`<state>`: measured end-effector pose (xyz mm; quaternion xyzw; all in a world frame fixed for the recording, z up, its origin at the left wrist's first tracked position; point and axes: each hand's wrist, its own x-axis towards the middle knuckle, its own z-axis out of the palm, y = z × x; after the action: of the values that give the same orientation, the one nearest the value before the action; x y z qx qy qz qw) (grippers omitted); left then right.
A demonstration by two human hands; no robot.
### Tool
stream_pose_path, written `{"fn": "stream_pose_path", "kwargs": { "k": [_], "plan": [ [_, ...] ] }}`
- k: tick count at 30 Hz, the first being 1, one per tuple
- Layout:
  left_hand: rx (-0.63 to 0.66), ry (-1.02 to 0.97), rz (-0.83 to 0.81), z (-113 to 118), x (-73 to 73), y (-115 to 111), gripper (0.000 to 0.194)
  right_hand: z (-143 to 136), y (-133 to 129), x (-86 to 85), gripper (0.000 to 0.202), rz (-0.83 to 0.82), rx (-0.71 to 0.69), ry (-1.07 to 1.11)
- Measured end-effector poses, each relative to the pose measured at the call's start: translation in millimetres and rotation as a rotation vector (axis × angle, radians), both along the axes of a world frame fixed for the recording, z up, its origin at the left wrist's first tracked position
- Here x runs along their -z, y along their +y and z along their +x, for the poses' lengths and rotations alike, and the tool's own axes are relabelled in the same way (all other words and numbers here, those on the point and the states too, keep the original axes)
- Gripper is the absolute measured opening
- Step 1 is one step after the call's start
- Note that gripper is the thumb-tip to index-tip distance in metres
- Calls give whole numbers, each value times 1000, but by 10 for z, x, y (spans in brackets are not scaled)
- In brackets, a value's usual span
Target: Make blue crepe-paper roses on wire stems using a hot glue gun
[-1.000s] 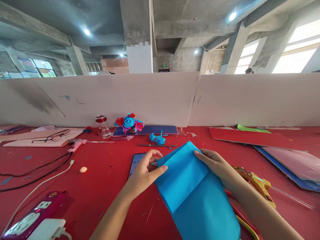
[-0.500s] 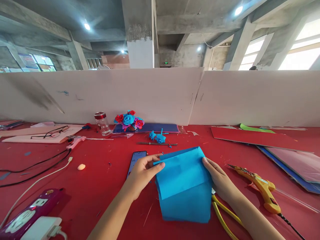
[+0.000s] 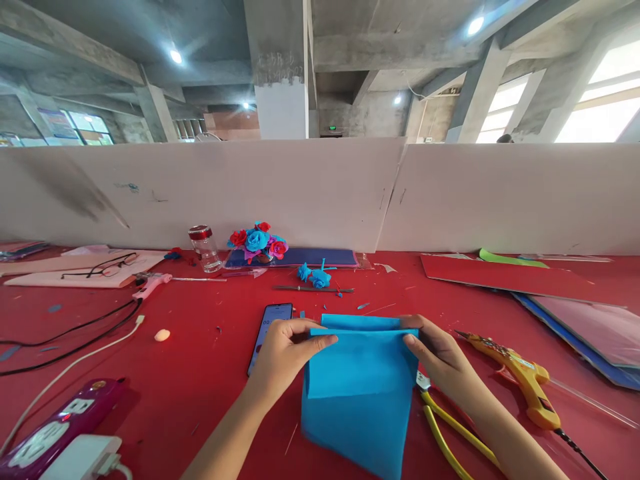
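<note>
A sheet of blue paper (image 3: 357, 400), folded over along its top, hangs between my two hands above the red table. My left hand (image 3: 293, 347) pinches its upper left corner, thumb in front and fingers behind. At the upper right corner my right hand (image 3: 433, 347) grips it the same way. Behind the fold a second blue strip of the paper stands up. A phone (image 3: 265, 330) lies just left of my left hand. Yellow-handled pliers (image 3: 450, 427) lie under my right forearm, partly covered by it.
A yellow glue gun (image 3: 520, 373) lies at right, near a red board (image 3: 500, 275). Paper flowers (image 3: 257, 240), a glass jar (image 3: 204, 250) and loose blue flowers (image 3: 319, 275) stand or lie farther back. A purple power strip (image 3: 60, 420) and a pink glue gun (image 3: 151, 285) are at left.
The blue paper has come down slightly and levelled out from its tilt. Its lower edge now slants toward me, and my right hand has shifted, with its fingers behind the top edge.
</note>
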<state>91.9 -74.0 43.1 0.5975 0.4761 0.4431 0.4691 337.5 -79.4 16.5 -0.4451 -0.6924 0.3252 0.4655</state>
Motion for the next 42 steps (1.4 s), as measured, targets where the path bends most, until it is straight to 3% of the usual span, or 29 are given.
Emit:
{"fn": "stream_pose_path", "kwargs": {
  "k": [5,9,12,18,21,25,27,32,36,38,42],
  "plan": [
    [-44,-91,-37,-17,-25,4,23,96,22,-114,35,-22,-99,17],
    [-63,-103,-50,-15,-30,5,25,129,-2,-141,34,-154,-153,38],
    [-65,-89,-35,0,-35,-4,27,116,-9,-112,35,-213,-113,31],
    [-75,-106,0,6,-13,-26,32,122,3,-50,34,-171,3,89],
    [33,-90,22,-7,-20,-59,32,125,-7,-59,29,-170,-5,115],
    [281,-12,-15,-59,-27,-101,57,85,-13,-94,25,-205,-77,166],
    [397,68,-71,-90,-20,-104,61,61,-14,-103,26,-216,-112,163],
    [465,234,-156,-113,-1,-54,58,33,-24,-69,23,-242,-172,124],
    [680,197,-214,-95,-3,-14,45,12,-19,-42,22,-256,-216,47],
    [683,196,-243,-88,3,-16,44,-5,-14,-48,23,-254,-228,26],
    [561,188,-239,-65,17,-46,37,-34,-11,-72,23,-245,-232,16]
  ]
}}
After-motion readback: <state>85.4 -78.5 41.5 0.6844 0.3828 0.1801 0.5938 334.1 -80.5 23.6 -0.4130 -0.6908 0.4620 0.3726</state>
